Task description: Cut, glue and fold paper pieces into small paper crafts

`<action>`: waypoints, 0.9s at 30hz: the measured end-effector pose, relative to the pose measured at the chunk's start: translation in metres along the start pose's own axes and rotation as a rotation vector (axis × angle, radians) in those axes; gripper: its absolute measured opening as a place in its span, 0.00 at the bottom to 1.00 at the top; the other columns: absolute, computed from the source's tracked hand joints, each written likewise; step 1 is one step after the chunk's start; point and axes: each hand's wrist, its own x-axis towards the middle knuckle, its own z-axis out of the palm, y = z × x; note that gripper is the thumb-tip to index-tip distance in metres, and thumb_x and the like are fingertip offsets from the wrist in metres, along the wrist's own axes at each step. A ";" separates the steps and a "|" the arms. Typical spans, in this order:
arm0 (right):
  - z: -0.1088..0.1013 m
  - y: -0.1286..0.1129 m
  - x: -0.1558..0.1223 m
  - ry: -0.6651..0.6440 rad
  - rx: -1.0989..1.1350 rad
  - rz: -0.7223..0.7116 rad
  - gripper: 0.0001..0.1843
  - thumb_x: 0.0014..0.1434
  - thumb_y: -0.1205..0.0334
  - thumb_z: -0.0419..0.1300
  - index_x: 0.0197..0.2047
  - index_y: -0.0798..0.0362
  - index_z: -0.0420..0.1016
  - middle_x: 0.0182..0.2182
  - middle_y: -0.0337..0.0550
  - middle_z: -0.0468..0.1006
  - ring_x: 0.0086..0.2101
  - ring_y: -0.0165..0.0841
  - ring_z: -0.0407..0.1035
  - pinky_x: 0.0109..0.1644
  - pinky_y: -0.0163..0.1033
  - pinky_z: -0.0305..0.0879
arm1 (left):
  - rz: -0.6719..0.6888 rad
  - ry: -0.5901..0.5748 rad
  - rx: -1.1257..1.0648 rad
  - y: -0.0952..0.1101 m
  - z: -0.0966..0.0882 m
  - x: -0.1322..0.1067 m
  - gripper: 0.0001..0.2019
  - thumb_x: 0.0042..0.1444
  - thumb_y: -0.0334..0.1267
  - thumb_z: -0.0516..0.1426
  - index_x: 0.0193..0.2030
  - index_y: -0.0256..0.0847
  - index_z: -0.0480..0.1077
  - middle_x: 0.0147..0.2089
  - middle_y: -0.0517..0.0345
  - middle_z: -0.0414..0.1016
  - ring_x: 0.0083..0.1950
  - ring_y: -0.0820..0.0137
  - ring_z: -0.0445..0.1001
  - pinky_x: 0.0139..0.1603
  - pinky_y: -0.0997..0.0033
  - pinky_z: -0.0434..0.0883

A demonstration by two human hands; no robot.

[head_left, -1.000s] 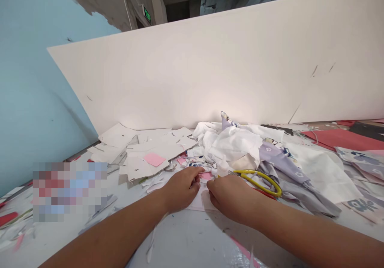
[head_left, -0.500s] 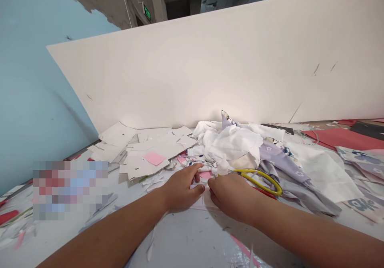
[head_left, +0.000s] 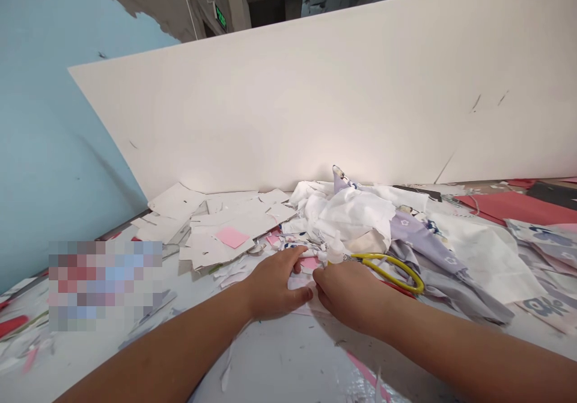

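My left hand [head_left: 274,284] rests on the table over a pale pink sheet [head_left: 301,281], thumb and index finger spread apart. Close beside it on the right, my right hand [head_left: 351,295] is closed with its fingers curled under; whatever it pinches is hidden. Just behind the right hand stands a small translucent squeeze bottle [head_left: 336,250] with a nozzle, its lower part covered by that hand. A yellow loop handle [head_left: 416,281], like that of scissors, lies to the right of the bottle. Between the hands shows a small pink piece [head_left: 310,263].
White and lilac cloth [head_left: 351,210] is heaped behind the hands. Grey-white card pieces [head_left: 229,222] lie at back left, with a pink square [head_left: 232,237] on top. Red sheets [head_left: 518,207] lie at far right. A tall white panel [head_left: 315,108] closes off the back.
My left thumb has lifted away from its fingers and stretched slightly right, widening the gap. My right hand stays nearly where it was, still closed.
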 end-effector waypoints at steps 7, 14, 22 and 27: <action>-0.016 0.011 -0.013 0.040 0.063 0.049 0.10 0.54 0.72 0.50 0.30 0.53 0.71 0.23 0.42 0.75 0.22 0.34 0.70 0.19 0.33 0.44 | -0.001 0.004 0.017 0.001 0.000 -0.001 0.36 0.47 0.49 0.56 0.63 0.44 0.50 0.45 0.55 0.67 0.42 0.65 0.65 0.42 0.65 0.64; -0.007 0.014 -0.016 0.040 0.100 0.029 0.11 0.55 0.65 0.50 0.29 0.51 0.74 0.24 0.45 0.78 0.24 0.38 0.72 0.21 0.34 0.46 | -0.022 0.005 0.029 0.005 0.001 -0.002 0.35 0.48 0.47 0.55 0.63 0.44 0.50 0.46 0.53 0.67 0.44 0.64 0.65 0.44 0.64 0.64; 0.019 0.012 -0.023 0.124 0.158 0.015 0.16 0.58 0.67 0.46 0.45 0.50 0.70 0.31 0.46 0.80 0.30 0.42 0.75 0.25 0.36 0.52 | -0.020 0.033 0.039 0.007 0.004 -0.001 0.35 0.49 0.48 0.54 0.63 0.41 0.51 0.47 0.51 0.67 0.46 0.62 0.65 0.46 0.62 0.64; 0.045 0.024 -0.036 0.290 0.249 -0.033 0.17 0.58 0.69 0.47 0.45 0.49 0.72 0.32 0.45 0.80 0.32 0.40 0.74 0.28 0.37 0.53 | -0.032 0.037 0.040 0.006 0.005 0.000 0.34 0.48 0.47 0.54 0.63 0.43 0.51 0.46 0.52 0.67 0.44 0.62 0.65 0.45 0.63 0.64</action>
